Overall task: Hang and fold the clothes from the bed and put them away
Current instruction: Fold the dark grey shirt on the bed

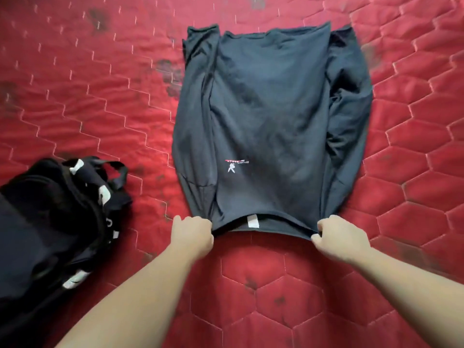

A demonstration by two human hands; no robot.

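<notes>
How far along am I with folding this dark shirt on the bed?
Done: the dark shirt lies flat on the red mattress with both sides folded inward. In hand: your left hand and right hand pinch the near corners by the collar. Left: folding it lengthwise and putting it away. The black pile to your left looks unfolded.

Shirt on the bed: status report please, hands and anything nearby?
Left hand and right hand: each has a grip on the near edge of the dark shirt. Shirt flat, sides folded in. Black bag at left, apart.
</notes>
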